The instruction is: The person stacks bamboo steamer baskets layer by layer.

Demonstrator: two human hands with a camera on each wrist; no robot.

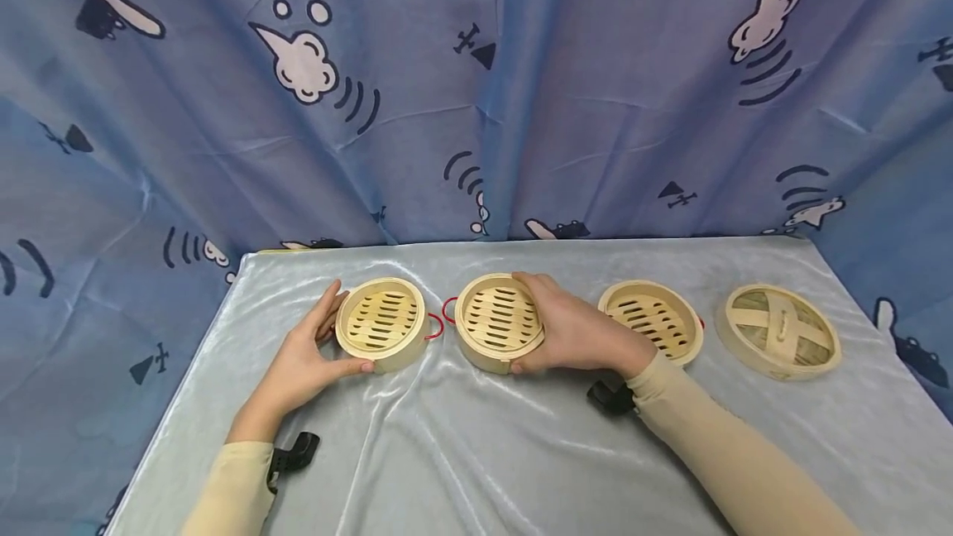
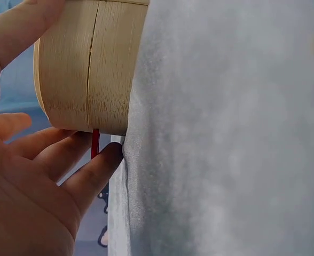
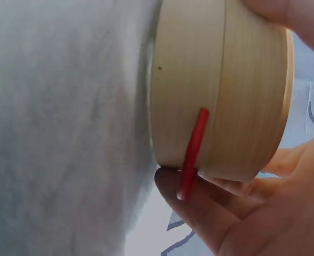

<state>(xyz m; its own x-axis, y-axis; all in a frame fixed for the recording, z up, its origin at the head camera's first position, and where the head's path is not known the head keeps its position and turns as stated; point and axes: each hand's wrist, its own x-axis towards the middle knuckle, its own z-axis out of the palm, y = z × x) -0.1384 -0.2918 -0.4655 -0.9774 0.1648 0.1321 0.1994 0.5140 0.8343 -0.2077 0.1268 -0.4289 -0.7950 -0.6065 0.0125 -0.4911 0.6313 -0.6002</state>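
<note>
On the left of the table sits a round bamboo steamer basket (image 1: pixel 382 317) with a slatted base and a red loop handle on its right. My left hand (image 1: pixel 304 361) holds it from the left, thumb at the front and fingers around the far side. My right hand (image 1: pixel 569 325) grips a second bamboo steamer basket (image 1: pixel 497 317) by its right side. That basket's red loop points left, close to the first basket's loop. In the right wrist view, a red handle (image 3: pixel 193 154) also stands out near my fingers. Both baskets are upright with their tops uncovered.
Partly behind my right wrist lies a third steamer basket (image 1: pixel 655 321), with a bit of red at its right edge. Farther right is a woven bamboo steamer lid (image 1: pixel 782 329). Grey cloth (image 1: pixel 447 453) covers the table, and a blue patterned curtain (image 1: pixel 476 89) hangs behind it.
</note>
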